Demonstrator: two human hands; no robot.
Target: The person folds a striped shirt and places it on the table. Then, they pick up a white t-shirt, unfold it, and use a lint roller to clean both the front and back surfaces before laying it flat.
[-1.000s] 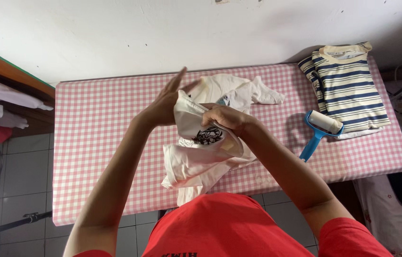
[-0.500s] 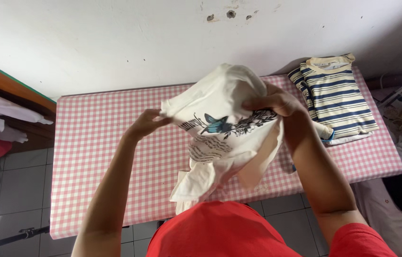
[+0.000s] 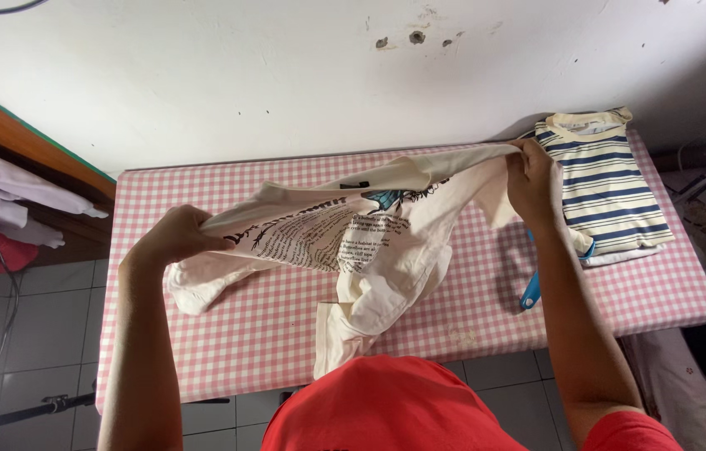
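Seen from above: cream printed T-shirt (image 3: 353,230) stretched wide between two hands, held up over a counter (image 3: 202,334) covered in pink-and-white check cloth. Left hand (image 3: 171,238) closed around one bunched end of the shirt; right hand (image 3: 530,179) pinching the opposite end, raised a little higher. Loose fabric hanging down between the hands, trailing onto the counter. Just beyond the right hand, a folded blue-and-cream striped shirt (image 3: 607,188). Below the right wrist, a blue lint-roller handle (image 3: 530,292), partly hidden by the arm.
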